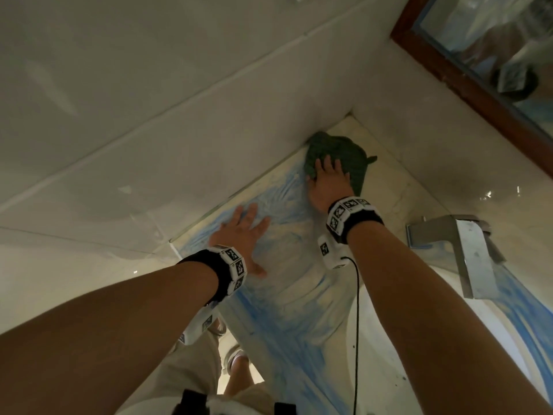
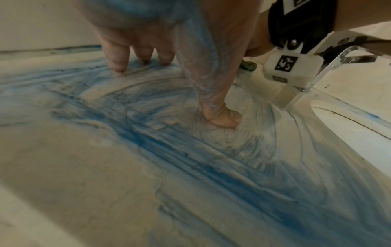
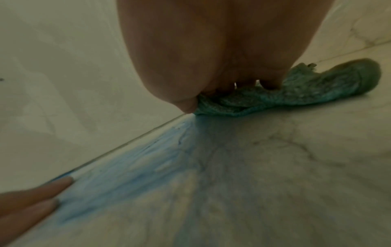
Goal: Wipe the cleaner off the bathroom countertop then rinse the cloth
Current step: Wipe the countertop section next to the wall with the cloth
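Observation:
A dark green cloth point(image 1: 338, 151) lies bunched in the far corner of the pale marble countertop point(image 1: 302, 283), against the wall. My right hand point(image 1: 327, 181) lies on top of the cloth point(image 3: 306, 90), fingers spread and pressing it down. Blue cleaner point(image 1: 269, 202) is smeared in streaks across the countertop from the cloth back toward the front edge. My left hand point(image 1: 245, 232) rests flat on the wet surface, left of the right arm, holding nothing. In the left wrist view its fingertips point(image 2: 118, 66) and thumb point(image 2: 222, 117) touch the blue streaks point(image 2: 148, 143).
A metal faucet point(image 1: 460, 250) stands to the right of my right arm, over the white sink basin point(image 1: 389, 339). Tiled walls point(image 1: 149, 100) close off the counter on the left and at the back. A wood-framed mirror point(image 1: 493, 40) hangs at the upper right.

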